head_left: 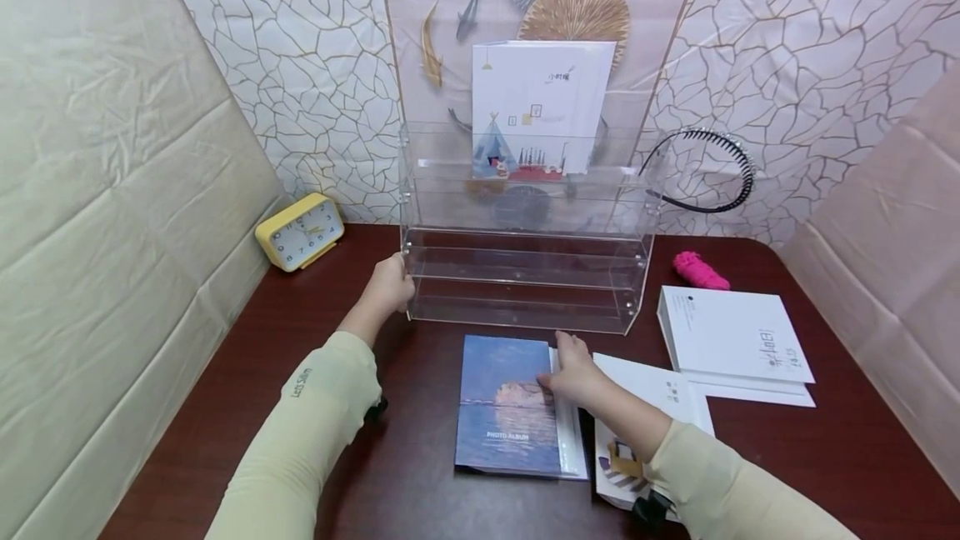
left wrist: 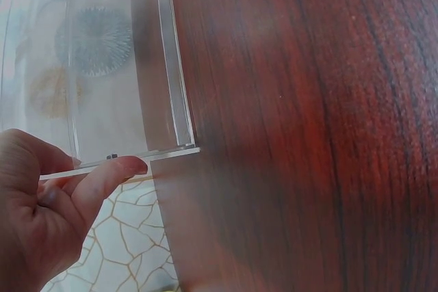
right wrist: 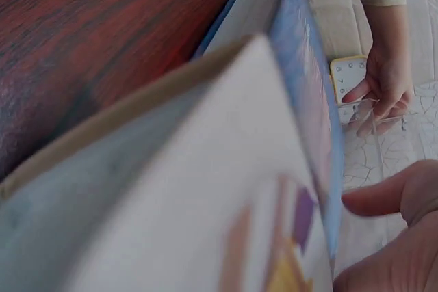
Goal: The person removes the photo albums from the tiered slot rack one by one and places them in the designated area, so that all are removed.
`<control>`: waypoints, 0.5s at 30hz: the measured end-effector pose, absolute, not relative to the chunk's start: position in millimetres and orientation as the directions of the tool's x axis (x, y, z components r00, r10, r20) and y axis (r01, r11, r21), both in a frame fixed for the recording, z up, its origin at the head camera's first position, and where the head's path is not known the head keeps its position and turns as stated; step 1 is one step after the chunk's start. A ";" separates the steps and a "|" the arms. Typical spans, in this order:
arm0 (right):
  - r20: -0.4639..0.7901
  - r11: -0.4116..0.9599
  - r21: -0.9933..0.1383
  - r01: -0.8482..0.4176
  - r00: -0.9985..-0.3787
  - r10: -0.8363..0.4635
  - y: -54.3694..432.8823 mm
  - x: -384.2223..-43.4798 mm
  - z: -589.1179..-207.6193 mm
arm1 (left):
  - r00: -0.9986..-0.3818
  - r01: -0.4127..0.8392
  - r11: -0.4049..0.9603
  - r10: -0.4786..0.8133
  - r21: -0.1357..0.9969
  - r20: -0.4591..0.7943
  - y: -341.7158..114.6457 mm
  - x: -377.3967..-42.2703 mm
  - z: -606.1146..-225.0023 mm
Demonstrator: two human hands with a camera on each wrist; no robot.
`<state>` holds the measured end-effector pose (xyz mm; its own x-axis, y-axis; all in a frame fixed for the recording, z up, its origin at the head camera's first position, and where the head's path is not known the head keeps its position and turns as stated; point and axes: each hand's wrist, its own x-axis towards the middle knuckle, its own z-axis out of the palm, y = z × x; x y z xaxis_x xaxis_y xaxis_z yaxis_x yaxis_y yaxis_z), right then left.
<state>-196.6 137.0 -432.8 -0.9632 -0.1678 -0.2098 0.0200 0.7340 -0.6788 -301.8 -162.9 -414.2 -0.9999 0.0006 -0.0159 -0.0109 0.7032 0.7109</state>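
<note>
On the worktop [head_left: 420, 440], from the photo album [head_left: 506, 419]: rack [head_left: 525, 237] at 12 o'clock, alarm clock [head_left: 302, 232] at 10, yarn [head_left: 701, 271] at 2.

Hands [head_left: 392, 283] [head_left: 576, 372] at clear rack [head_left: 517, 282] — and blue album [head_left: 501, 423].

The rack [head_left: 517, 280] looks glossy clear plastic, the album [head_left: 504, 419] smooth, the table [head_left: 408, 457] wood-grained.

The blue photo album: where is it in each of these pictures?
Head: the blue photo album lies below centre, by the right hand.
Left wrist: not in it.
Right wrist: blue photo album right of centre, slanting behind a blurred white cover.
Shared landmark: the left hand, at the clear shelf, shows in all three.
</note>
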 end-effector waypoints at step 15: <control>-0.217 0.773 -0.631 -0.059 -0.944 -0.249 134.5 -189.7 -434.0 | -0.999 -0.028 0.700 -0.003 0.713 -0.036 -162.6 -301.7 -414.8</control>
<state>-189.7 134.5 -434.0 -0.9438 -0.2495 -0.2169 -0.0594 0.7734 -0.6311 -301.7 -162.6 -414.8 -0.9993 -0.0028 -0.0363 -0.0279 0.7005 0.7131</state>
